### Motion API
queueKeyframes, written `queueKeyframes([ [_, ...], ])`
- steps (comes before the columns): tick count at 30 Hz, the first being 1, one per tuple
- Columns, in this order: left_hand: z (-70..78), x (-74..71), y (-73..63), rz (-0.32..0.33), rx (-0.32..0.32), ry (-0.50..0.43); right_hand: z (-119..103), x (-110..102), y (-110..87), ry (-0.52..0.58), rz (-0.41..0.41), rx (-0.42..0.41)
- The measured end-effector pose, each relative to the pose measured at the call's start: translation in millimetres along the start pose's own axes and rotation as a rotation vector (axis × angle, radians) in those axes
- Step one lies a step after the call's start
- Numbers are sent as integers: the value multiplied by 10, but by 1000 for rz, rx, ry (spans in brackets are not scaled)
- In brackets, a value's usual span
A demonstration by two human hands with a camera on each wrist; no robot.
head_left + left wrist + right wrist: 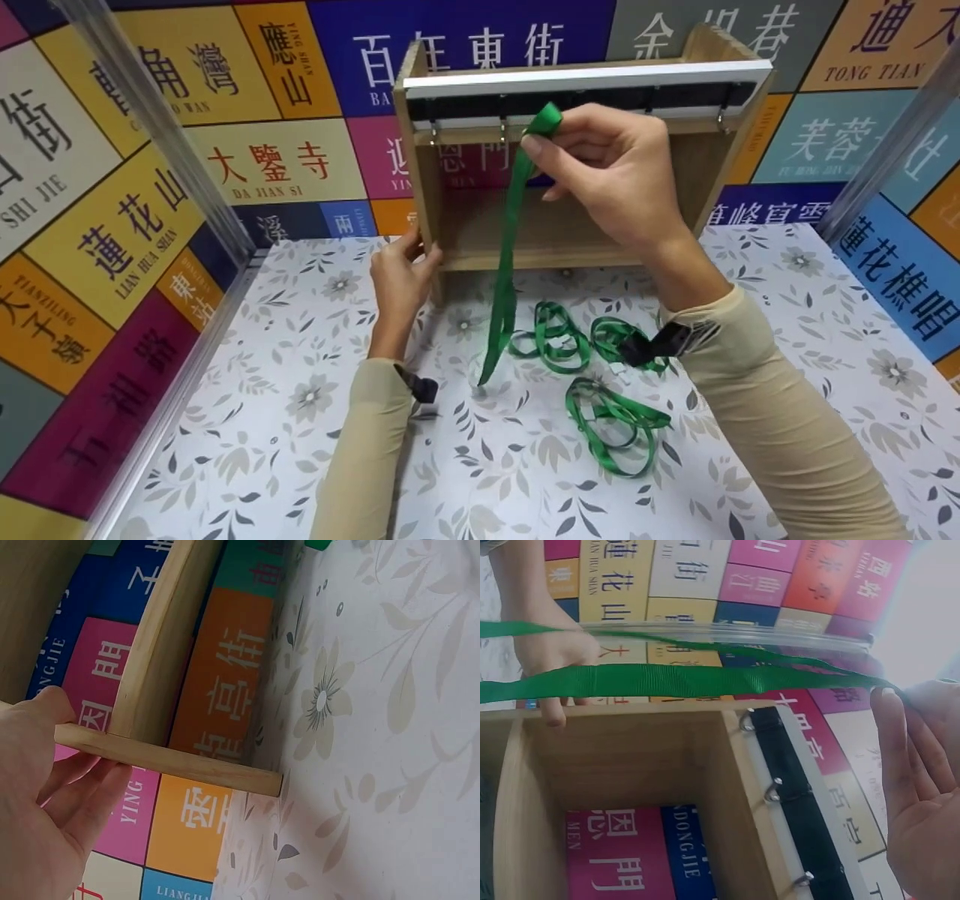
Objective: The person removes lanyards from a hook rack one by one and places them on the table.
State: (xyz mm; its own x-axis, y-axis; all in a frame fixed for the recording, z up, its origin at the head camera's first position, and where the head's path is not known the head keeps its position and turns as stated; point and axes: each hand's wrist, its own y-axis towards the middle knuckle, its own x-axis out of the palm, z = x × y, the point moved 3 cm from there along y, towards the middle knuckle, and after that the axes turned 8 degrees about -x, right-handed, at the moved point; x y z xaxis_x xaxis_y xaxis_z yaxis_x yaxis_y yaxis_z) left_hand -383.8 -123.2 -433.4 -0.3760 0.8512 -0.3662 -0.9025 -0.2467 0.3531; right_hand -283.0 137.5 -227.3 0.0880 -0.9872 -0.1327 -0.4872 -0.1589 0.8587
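Note:
A green lanyard (511, 232) hangs from my right hand (626, 172), its upper loop pinched between thumb and fingers in front of the hook strip. Its lower end trails close over the tabletop. My left hand (401, 281) grips the lower left side panel of a wooden rack (424, 180); in the left wrist view the thumb lies on one face of the panel (172, 756) and the fingers on the other. Along the rack's top runs a black-and-white strip with several metal hooks (502, 131). In the right wrist view the lanyard (682, 680) stretches in two strands past the rack.
Coiled green lanyards lie on the floral tabletop (247, 450): one left (583, 352), one right (611, 330) and one nearer (630, 469). Walls printed with coloured sign panels (285, 165) stand behind and at both sides. A clear corner strip (169, 127) runs down the left.

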Motion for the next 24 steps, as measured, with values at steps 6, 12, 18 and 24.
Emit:
queueKeyframes([
  [6, 6, 3, 8, -9, -7, -15, -39, -95, -3, 31, 29, 2],
  [12, -5, 8, 7, -17, -32, -8, -62, -147, -12, 8, -6, 51],
  [18, -17, -4, 7, -10, -20, -8, -69, -119, -84, -128, -138, 285],
  [24, -18, -6, 12, -16, 1, -30, -152, 5, -233, -16, -225, 287],
])
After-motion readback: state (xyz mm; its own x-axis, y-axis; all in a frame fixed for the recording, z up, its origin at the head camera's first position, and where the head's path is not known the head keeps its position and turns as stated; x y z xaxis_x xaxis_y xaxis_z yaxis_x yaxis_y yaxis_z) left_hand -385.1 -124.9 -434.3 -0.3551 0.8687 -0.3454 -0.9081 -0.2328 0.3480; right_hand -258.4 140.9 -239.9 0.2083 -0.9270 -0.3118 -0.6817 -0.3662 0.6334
